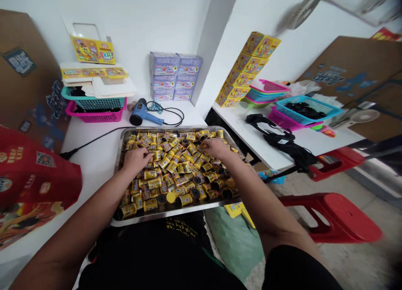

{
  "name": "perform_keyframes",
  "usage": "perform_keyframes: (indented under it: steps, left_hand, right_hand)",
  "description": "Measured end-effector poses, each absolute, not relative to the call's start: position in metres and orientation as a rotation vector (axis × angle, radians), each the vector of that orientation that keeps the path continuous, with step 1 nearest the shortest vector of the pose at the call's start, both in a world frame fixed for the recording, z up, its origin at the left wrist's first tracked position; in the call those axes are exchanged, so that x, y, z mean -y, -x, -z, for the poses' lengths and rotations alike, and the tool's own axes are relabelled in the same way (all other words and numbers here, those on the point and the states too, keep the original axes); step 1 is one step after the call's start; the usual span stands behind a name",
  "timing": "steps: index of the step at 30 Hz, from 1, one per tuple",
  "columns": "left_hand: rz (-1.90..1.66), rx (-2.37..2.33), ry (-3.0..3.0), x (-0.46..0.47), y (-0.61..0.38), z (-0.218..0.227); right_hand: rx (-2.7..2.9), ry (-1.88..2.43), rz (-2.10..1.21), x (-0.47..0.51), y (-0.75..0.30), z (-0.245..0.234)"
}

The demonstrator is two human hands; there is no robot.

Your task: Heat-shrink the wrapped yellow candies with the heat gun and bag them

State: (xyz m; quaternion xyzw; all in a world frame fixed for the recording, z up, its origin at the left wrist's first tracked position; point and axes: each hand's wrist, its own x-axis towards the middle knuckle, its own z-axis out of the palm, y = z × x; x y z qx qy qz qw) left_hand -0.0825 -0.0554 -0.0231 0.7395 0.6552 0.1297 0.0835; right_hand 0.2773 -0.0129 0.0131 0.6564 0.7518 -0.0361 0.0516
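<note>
Nearest me, a black printed shirt (150,250) fills the bottom of the frame, and two bare forearms reach over a shallow rectangular steel tray (176,213). It's heaped with small yellow cylindrical canisters (150,204), black-ended and lying every which way. The left hand (136,161) is down on the pile, palm over the canisters, fingers curled among them. The right hand (216,149) does the same further along, its fingers slightly spread. Neither hand is flung wide, but I cannot tell if either has hold of a canister (the fingertips vanish into the heap). A loose round yellow cap (171,197) lies among the canisters near the front rim.

To the left, a red printed bag (34,177) slumps at the edge of the white table (91,139). Past the tray, a blue hair dryer (141,112) lies beside its black cord. Behind it are a teal plastic basket (93,102) stacked on a pink one (93,116) and a block of lilac cardboard boxes (175,76). Off to the right, a red plastic stool (333,216) stands on the floor, below a leaning stack of yellow boxes (248,68).
</note>
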Motion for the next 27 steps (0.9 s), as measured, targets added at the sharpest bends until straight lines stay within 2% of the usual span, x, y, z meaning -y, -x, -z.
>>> perform_keyframes:
  steps: [6, 11, 16, 27]
  left_hand:
    - [-0.354, -1.968, -2.220, 0.056, 0.080, 0.022]
    - [-0.325, -1.992, -2.263, 0.054, 0.080, 0.025]
    - [-0.332, -1.984, -2.278, 0.054, 0.081, 0.027]
    - [-0.337, -1.979, -2.283, 0.055, 0.081, 0.028]
  right_hand:
    - [-2.034, -1.935, 0.120, 0.021, -0.286, -0.009]
    - [-2.168, -1.981, 0.023, 0.013, -0.270, -0.010]
    - [-2.136, -1.850, 0.145, -0.004, -0.260, -0.009]
    - [-2.259, -2.254, 0.052, -0.003, -0.254, -0.023]
